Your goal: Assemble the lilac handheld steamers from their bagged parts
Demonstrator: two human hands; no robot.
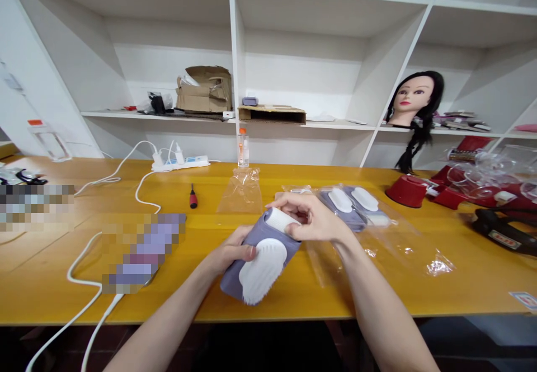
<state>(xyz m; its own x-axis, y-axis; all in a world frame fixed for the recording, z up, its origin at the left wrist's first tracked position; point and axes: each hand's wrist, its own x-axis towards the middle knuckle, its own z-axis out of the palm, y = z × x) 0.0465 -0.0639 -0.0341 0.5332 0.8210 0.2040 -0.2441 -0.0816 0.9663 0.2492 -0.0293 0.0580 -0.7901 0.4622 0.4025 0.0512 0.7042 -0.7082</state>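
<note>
Greyish-violet casing point(232, 281) at centre frame, bearing a white brush point(263, 271) patterned with short parallel lines; white insert point(277, 221) at the casing's upper end. Right of centre, matching violet casings point(356, 216) with white brushes point(364, 198). Tabletop point(188, 305), orange-yellow. Left of centre, screwdriver point(193, 199), red and black. Upper centre, clear bottle point(243, 152) with orange cap point(242, 131). Left, white cables point(86, 281) and white-and-blue power strip point(187, 163). Above, white shelving point(302, 5) with brown cardboard box point(205, 97). Upper right, black mannequin hair point(437, 93); below it, glossy red base point(406, 191).
</note>
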